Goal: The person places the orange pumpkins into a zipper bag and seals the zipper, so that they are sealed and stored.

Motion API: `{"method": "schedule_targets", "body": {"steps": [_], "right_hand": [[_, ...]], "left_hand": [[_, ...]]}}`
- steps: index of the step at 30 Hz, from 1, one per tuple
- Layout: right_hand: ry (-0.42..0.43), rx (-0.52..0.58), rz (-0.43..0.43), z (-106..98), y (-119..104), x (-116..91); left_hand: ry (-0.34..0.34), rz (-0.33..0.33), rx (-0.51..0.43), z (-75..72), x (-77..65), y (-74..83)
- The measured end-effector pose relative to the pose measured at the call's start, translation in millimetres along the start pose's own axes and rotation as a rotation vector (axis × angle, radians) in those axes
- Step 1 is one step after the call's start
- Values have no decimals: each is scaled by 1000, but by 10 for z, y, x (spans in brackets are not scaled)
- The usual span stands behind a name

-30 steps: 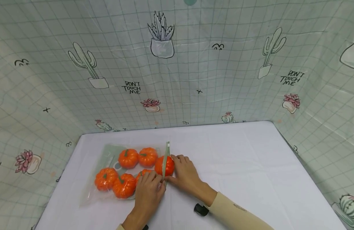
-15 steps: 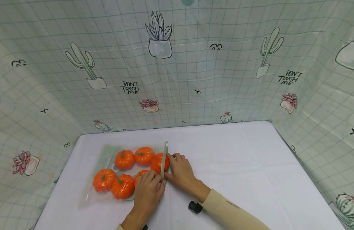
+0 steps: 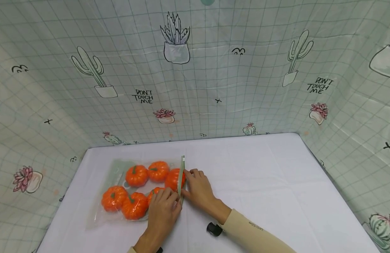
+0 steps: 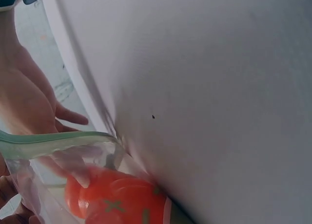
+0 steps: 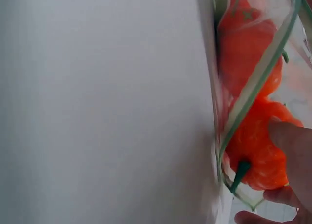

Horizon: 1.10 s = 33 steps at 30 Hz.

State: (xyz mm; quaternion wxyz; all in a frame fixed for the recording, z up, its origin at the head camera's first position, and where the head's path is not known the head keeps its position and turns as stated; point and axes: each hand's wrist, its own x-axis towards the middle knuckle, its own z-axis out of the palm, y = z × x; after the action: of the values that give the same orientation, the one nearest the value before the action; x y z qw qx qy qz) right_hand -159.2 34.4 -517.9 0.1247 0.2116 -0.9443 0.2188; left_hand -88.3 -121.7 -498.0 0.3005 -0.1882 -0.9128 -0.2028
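A clear zip bag (image 3: pixel 98 212) with a pale green closure strip (image 3: pixel 182 165) lies flat, its mouth facing right. Several small orange pumpkins (image 3: pixel 136 175) with green stems are inside. My left hand (image 3: pixel 163 211) pinches the near side of the bag's mouth; its fingertips are partly hidden. At the opening, my right hand (image 3: pixel 199 189) holds one orange pumpkin (image 3: pixel 174 179), thumb on its near side and fingers on its far side. In the right wrist view, this pumpkin (image 5: pixel 256 143) sits within the mouth, against the right thumb (image 5: pixel 292 146). Another pumpkin (image 5: pixel 246 48) lies beside it.
A white cloth covers the table (image 3: pixel 261 182). Patterned fabric (image 3: pixel 207 77) with cactus drawings rises behind the table and along both sides. A black wrist device (image 3: pixel 214 229) shows beneath the right forearm, close to the beige sleeve (image 3: pixel 255 232).
My right hand has moved slightly left, and the pumpkin it holds has slid further into the bag's mouth. My left hand keeps its grip on the bag. The head view has shifted a little.
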Motion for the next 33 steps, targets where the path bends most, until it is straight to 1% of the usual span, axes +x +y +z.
{"method": "schedule_targets", "body": {"steps": [4, 9, 13, 19, 23, 29, 33], "right_hand": [[-14, 9, 7, 14, -26, 10], [-15, 34, 20, 1, 1, -26], [-3, 39, 8, -2, 24, -43], [-19, 38, -5, 19, 2, -41], [-43, 39, -11, 23, -33, -43], [-80, 35, -62, 6, -58, -67], [-89, 33, -60, -2, -36, -88]], "left_hand": [[-12, -11, 3, -10, 2, 3], [-17, -17, 8, -11, 0, 5], [-12, -9, 25, -5, -2, -2], [-18, -7, 22, 0, -8, -10], [-45, -11, 19, -7, -6, -18], [-94, -22, 14, -24, -6, -30], [-125, -42, -4, -30, -12, -27]]}}
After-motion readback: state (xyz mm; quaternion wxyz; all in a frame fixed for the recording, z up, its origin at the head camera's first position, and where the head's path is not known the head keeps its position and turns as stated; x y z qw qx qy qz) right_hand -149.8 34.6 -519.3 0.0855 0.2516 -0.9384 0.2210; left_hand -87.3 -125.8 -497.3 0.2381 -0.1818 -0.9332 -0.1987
